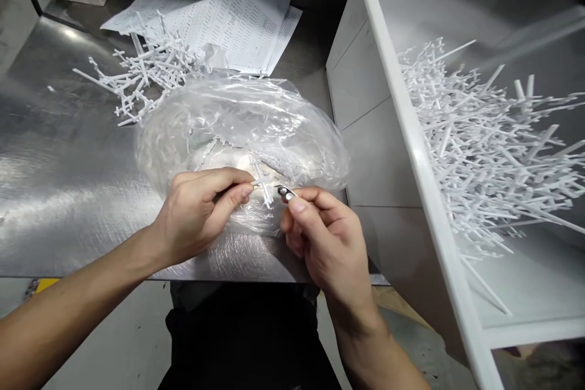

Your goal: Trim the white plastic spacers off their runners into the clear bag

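Note:
My left hand [208, 207] pinches a thin white plastic sprue [265, 187] with short cross branches between thumb and fingertips. Close to its right side, my right hand [322, 231] grips a small shiny metal clipper [286, 193], its tip pointing at the sprue. Most of the clipper is hidden in the fingers, so I cannot tell whether its jaws touch the plastic. Under and behind both hands lies an open clear plastic bag [247, 113]. Pale small pieces [242, 164] show inside it, too blurred to make out singly.
A heap of white sprues [155, 67] lies on the metal table [59, 152], behind the bag's left side. Printed sheets [228, 18] rest at the back. To the right, a white bin [418, 158] with a raised rim holds many more sprues [484, 146].

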`<state>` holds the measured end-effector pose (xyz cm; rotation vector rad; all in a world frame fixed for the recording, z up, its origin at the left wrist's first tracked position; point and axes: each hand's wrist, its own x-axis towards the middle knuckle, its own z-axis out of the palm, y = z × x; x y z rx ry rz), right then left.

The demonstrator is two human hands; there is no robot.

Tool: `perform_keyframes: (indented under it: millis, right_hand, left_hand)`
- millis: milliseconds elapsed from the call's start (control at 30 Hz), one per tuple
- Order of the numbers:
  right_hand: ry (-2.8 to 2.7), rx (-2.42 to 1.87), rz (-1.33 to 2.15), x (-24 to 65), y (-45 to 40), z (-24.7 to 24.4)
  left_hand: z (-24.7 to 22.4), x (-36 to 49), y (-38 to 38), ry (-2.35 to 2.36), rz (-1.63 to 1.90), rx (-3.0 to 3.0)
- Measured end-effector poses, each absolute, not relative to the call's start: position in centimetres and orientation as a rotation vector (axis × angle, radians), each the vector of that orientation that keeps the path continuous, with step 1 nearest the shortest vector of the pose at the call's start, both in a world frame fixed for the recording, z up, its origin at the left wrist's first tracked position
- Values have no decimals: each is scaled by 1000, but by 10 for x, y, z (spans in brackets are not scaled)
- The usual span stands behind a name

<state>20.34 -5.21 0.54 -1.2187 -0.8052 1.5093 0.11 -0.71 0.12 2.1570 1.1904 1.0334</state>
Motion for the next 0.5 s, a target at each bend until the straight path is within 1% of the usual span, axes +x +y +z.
perform_keyframes:
  millis: [200, 500]
  right_hand:
    - [-861, -1207, 1438, 201, -57, 6]
    - [-910, -1163, 1471, 203, -57, 7]
  left_hand:
    - [2, -1, -8, 1152, 1140, 2148]
    - [4, -2, -9, 1071, 1136, 2189]
